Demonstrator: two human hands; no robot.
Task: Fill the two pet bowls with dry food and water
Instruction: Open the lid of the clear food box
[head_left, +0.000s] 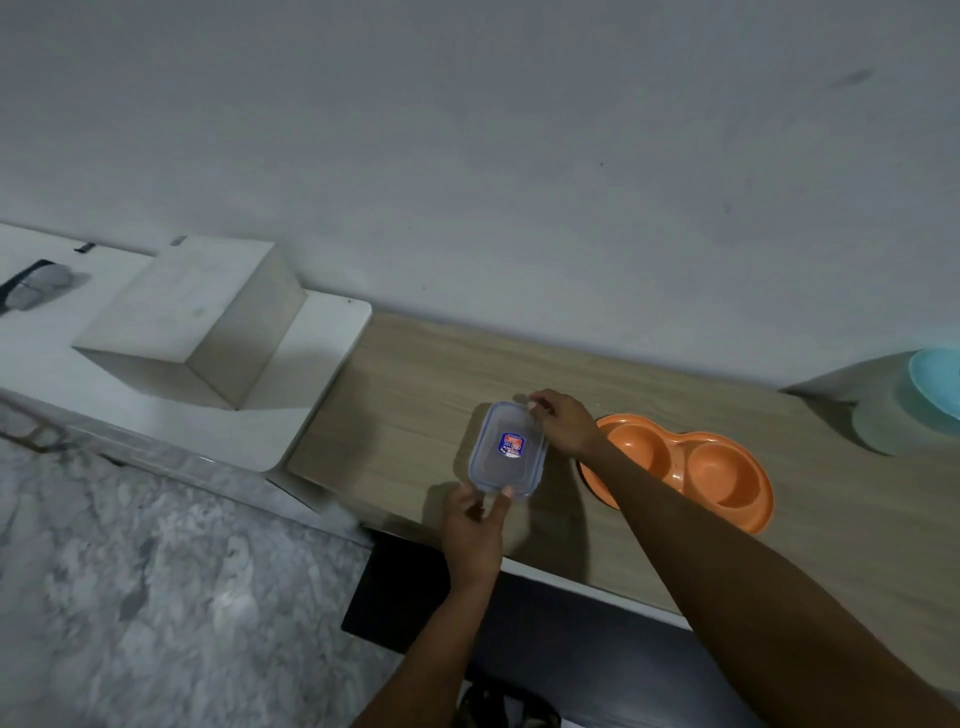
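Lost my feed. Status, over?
Hands: left hand, right hand pinch opposite ends of lidded container. Empty orange double bowl beside it. Nothing in the way.

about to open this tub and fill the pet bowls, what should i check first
1. Container flat on the wooden counter: ok.
2. Left hand grips its near end: ok.
3. Right hand pinches its far end: ok.
4. Lid off: not ok, still on.
5. Orange double bowl beside the container, both wells empty: ok.
6. Dry food inside the container: cannot tell.
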